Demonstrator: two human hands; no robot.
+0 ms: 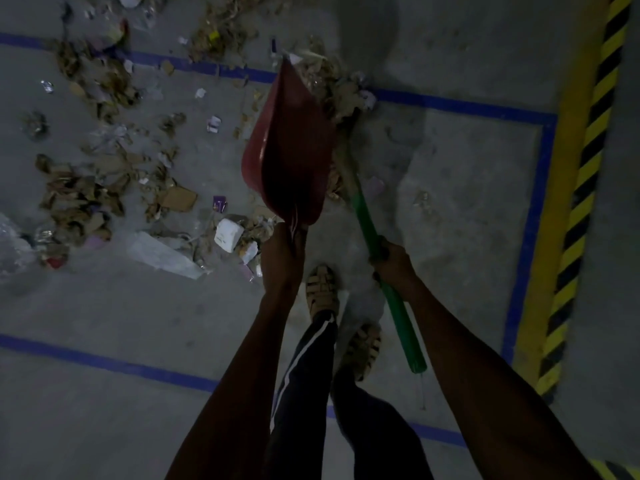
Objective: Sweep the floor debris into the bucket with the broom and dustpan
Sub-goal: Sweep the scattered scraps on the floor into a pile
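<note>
The person stands on the grey concrete floor (450, 209) with both arms stretched down in front, feet in woven sandals (322, 292) and dark trousers with a white stripe. The left hand (282, 258) is wrapped round the handle of the red dustpan (291, 150), fingers curled about the narrow end where it meets the scoop; the pan hangs tilted on edge, its broad mouth pointing away from the fingers toward the far litter. The right hand (391, 261) is clenched round the green broom handle (388, 271), with the stick running through the fist: a good length sticks out behind the knuckles toward the person, and the rest slants forward and down past the dustpan's right side. The broom head (346, 109) is blurred, but it sits in a clump of brown scraps right next to the pan's far edge, on the blue floor line (467, 105). Most of the debris (86, 195), torn cardboard, paper bits, white wrappers and a crumpled plastic sheet, lies scattered to the left of the pan, well apart from either hand. A yellow-and-black hazard stripe (588, 168) runs along the right side of the floor. The light is dim, so fine detail of the fingertips is hard to make out.
</note>
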